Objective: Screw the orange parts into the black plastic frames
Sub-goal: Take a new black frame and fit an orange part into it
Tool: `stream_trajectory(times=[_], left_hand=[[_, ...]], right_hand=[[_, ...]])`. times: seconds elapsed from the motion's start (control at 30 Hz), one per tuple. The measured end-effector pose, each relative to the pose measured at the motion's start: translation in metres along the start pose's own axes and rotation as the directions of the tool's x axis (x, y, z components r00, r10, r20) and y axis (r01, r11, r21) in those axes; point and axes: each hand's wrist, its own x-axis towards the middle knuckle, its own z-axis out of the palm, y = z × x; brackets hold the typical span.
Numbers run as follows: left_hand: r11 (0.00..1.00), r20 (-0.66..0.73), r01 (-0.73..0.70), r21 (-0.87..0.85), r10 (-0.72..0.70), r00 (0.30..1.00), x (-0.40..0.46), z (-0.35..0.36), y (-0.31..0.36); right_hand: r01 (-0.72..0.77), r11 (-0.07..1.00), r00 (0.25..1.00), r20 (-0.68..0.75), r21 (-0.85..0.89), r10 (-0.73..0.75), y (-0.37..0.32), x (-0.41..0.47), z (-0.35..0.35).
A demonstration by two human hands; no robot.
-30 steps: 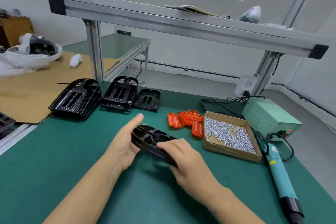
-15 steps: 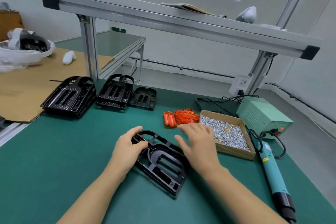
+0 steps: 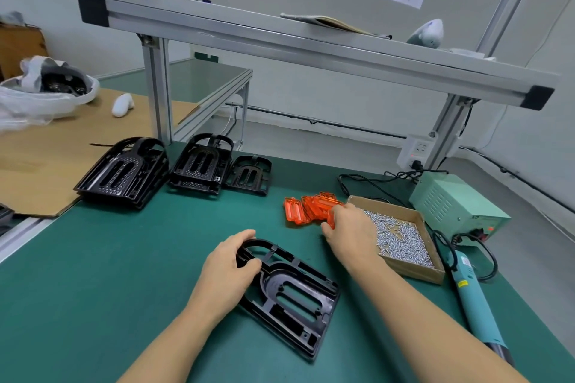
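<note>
On the far left a sheet of cardboard (image 3: 37,165) overlaps the green bench (image 3: 93,289), with a white bag (image 3: 40,96) lying on it. Three stacks of black frames (image 3: 124,172) stand along the back edge of the bench, the leftmost partly on the cardboard.

Nearer the person, one black plastic frame (image 3: 292,298) lies flat on the bench, ribbed side up. The left hand (image 3: 227,270) holds its rounded end, thumb and fingers curled round the rim.

Just beyond and to the right sits the pile of orange parts (image 3: 308,208). The right hand (image 3: 351,230) is on the pile's right edge, knuckles towards us; its grip looks closed on an orange piece, fingertips hidden.

Beside that is a cardboard box of screws (image 3: 401,236), then a teal electric screwdriver (image 3: 476,298) lying on the bench, and a pale green power unit (image 3: 454,205) behind.
</note>
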Motion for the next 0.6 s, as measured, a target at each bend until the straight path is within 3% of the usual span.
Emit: stream_trajectory(times=[0.2, 0.27, 0.33, 0.4, 0.47, 0.53, 0.6], left_hand=[[1.000, 0.004, 0.006, 0.008, -0.006, 1.000, 0.000, 0.000, -0.001], [1.000, 0.004, 0.019, -0.005, -0.019, 1.000, 0.000, 0.000, -0.001], [1.000, -0.017, 0.025, -0.002, -0.025, 1.000, 0.000, -0.001, 0.000], [1.000, -0.072, -0.010, 0.018, 0.011, 0.997, 0.000, -0.002, 0.004], [0.998, -0.125, -0.063, 0.011, 0.063, 0.990, 0.002, -0.003, 0.012], [0.992, -0.135, -0.109, -0.056, 0.100, 0.986, 0.004, -0.003, 0.021], [0.978, -0.111, -0.111, -0.179, 0.092, 0.990, 0.006, 0.000, 0.029]], right_hand=[[0.047, 0.999, 0.992, -0.120, 0.027, -0.043, 0.016, -0.001, -0.007], [0.055, 0.990, 0.985, -0.169, 0.128, -0.033, 0.023, -0.004, -0.009], [0.041, 0.940, 0.965, -0.259, 0.339, 0.051, 0.026, -0.009, -0.014], [-0.007, 0.817, 0.950, -0.251, 0.576, 0.185, 0.026, -0.015, -0.020], [-0.100, 0.585, 0.961, -0.073, 0.805, 0.266, 0.021, -0.023, -0.025], [-0.201, 0.355, 0.962, 0.116, 0.913, 0.248, 0.015, -0.034, -0.030], [-0.239, 0.257, 0.961, 0.190, 0.936, 0.201, 0.009, -0.044, -0.033]])
